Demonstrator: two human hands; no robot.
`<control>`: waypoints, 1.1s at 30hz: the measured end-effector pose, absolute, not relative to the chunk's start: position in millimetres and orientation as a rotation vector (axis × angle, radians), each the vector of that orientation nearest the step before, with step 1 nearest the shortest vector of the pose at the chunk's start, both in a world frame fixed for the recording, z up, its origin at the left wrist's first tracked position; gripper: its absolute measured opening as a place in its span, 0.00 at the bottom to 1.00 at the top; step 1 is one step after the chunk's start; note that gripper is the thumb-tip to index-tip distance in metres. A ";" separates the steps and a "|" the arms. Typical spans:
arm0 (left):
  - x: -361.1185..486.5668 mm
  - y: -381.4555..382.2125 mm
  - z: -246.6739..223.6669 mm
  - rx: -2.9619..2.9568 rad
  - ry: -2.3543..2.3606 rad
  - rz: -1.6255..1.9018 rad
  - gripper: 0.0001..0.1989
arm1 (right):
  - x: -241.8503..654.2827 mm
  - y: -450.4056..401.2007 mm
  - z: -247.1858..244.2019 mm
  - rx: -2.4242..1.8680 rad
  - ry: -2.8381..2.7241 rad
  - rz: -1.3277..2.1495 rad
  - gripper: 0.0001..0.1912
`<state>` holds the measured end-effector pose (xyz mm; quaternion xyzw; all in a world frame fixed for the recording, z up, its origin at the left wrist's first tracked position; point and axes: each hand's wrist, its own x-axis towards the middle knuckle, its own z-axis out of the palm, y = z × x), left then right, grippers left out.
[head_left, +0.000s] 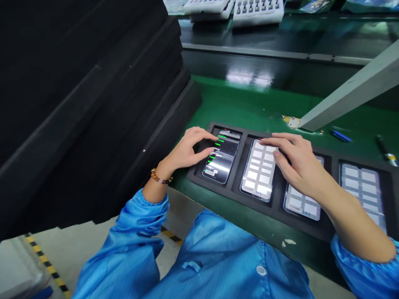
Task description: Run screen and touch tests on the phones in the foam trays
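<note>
Several phones lie in the compartments of a black foam tray (234, 174) at the bench edge. The leftmost phone (225, 160) has a dark screen with green text; my left hand (193, 147) is at its left side, thumb and forefinger apart over the screen, holding nothing. The second phone (257, 176) shows a grid of white blocks. Over its upper right part is my right hand (293, 160), fingers apart and empty, forefinger near the top of the screen. My right hand and wrist partly cover the third phone (304, 205). At the right lies the fourth phone (363, 185).
Black foam trays (124, 104) are stacked high at the left. A grey metal post (349, 89) slants up behind the tray. Near it lie a blue pen cap (341, 136) and a dark pen (386, 151). White trays (258, 14) stand at the back.
</note>
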<state>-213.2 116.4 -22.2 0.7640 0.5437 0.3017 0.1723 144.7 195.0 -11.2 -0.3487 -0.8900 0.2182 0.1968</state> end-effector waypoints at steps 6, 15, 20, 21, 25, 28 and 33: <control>-218.1 99.1 -20.9 2.122 1.449 0.662 0.33 | 146.2 195.2 -14.3 -0.974 -2.498 0.601 0.22; -213.7 107.9 -24.9 2.129 1.495 0.755 0.25 | 144.5 195.6 -14.7 -1.005 -2.474 0.585 0.22; -205.0 125.9 -34.7 2.185 1.661 0.754 0.18 | 138.0 195.8 -17.7 -1.032 -2.504 0.578 0.22; -203.4 128.6 -36.0 2.201 1.686 0.727 0.19 | 136.8 196.1 -18.7 -1.028 -2.507 0.572 0.22; -197.8 133.1 -36.9 2.235 1.755 0.650 0.21 | 132.7 199.1 -23.2 -1.009 -2.526 0.545 0.23; -194.6 133.1 -35.2 2.257 1.790 0.562 0.23 | 130.3 202.5 -26.7 -1.006 -2.566 0.520 0.23; -190.5 133.5 -33.0 2.282 1.855 0.439 0.26 | 127.8 204.6 -30.5 -0.999 -2.615 0.481 0.23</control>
